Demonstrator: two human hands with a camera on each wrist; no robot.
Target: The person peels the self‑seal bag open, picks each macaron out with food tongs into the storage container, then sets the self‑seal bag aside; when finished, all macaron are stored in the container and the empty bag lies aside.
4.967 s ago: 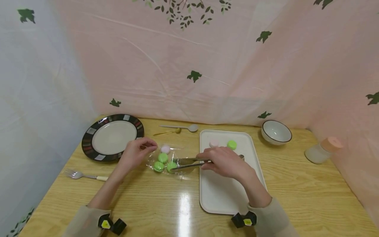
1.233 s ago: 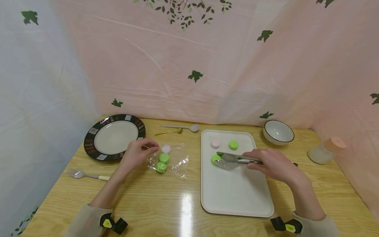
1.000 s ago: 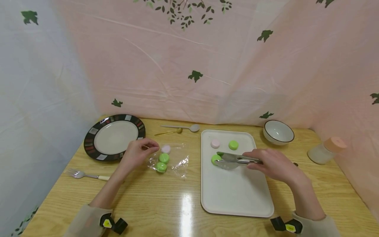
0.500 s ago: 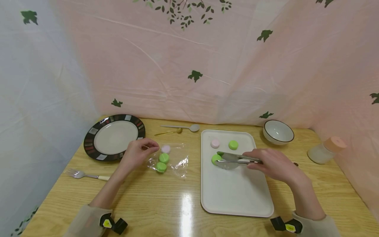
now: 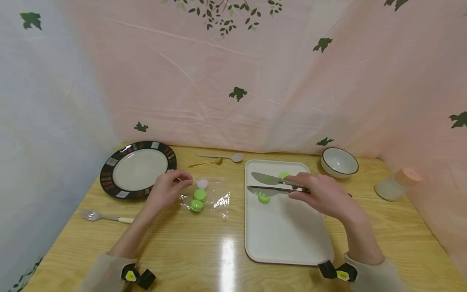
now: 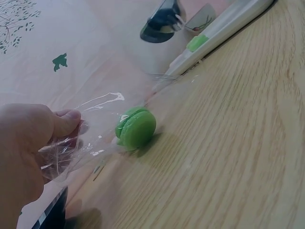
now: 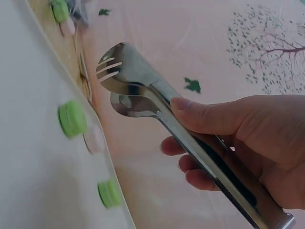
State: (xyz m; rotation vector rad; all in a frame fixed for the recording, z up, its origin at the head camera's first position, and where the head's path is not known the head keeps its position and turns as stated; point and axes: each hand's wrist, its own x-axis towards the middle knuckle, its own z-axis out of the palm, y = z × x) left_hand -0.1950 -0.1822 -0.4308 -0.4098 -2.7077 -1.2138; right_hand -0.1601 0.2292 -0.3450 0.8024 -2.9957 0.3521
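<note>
My left hand (image 5: 169, 188) pinches the edge of a clear plastic bag (image 6: 102, 112). In the bag lie a pink macaron (image 5: 202, 184) and two green macarons, one nearer (image 5: 196, 205) and one behind it (image 5: 200, 195). Metal tongs (image 7: 136, 69), gripped by my right hand (image 5: 322, 194), hover above the white tray (image 5: 288, 239) with their ends apart and nothing between them. Beneath them on the tray are a green macaron (image 5: 264, 198) and another green macaron (image 5: 284, 175). A pale pink macaron (image 7: 95, 139) shows there in the right wrist view; the tongs cover it in the head view.
A dark-rimmed plate (image 5: 140, 169) stands back left, with a fork (image 5: 106, 217) in front. A spoon (image 5: 237, 157) and a small gold spoon (image 5: 206, 163) lie at the back. Right of the tray are a bowl (image 5: 340, 162) and a peach-capped jar (image 5: 397, 184). Cloth hangs behind.
The tongs carried a green macaron from the bag to the tray, then released it; they have now risen off it and shifted back. My left hand has stayed at the bag.
</note>
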